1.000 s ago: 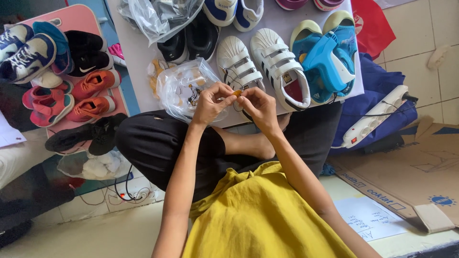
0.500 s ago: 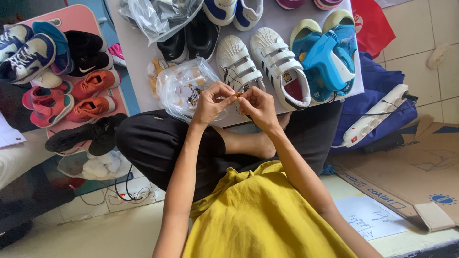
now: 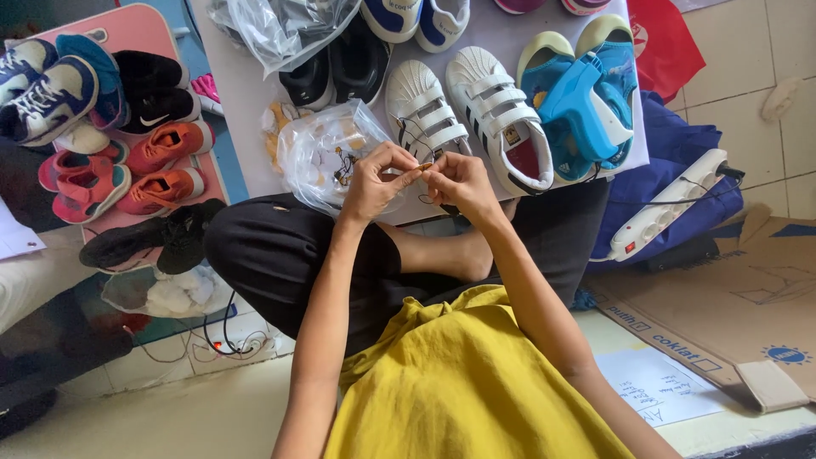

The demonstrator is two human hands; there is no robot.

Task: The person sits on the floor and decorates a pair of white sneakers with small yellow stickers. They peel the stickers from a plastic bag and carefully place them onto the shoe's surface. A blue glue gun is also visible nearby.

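Observation:
My left hand (image 3: 376, 180) and my right hand (image 3: 459, 183) meet in front of me, fingertips pinched together on a small tan tag with a thin dark string (image 3: 422, 168). Just left of the hands lies a clear plastic bag (image 3: 319, 153) with small tags inside. Beyond the hands sits a pair of white strap sneakers (image 3: 476, 106) on a pale board (image 3: 246, 93). I sit cross-legged in black trousers and a yellow top.
A blue tagging gun (image 3: 578, 106) rests on blue-green sandals (image 3: 612, 51). Black shoes (image 3: 336, 72) and another plastic bag (image 3: 285, 30) lie further back. At left a pink board (image 3: 64, 25) carries several small shoes. A white power strip (image 3: 667, 212) and flattened cardboard (image 3: 731, 297) lie right.
The hands have stayed together at the same spot; the fingers shifted slightly on the small tag. Nothing else has moved.

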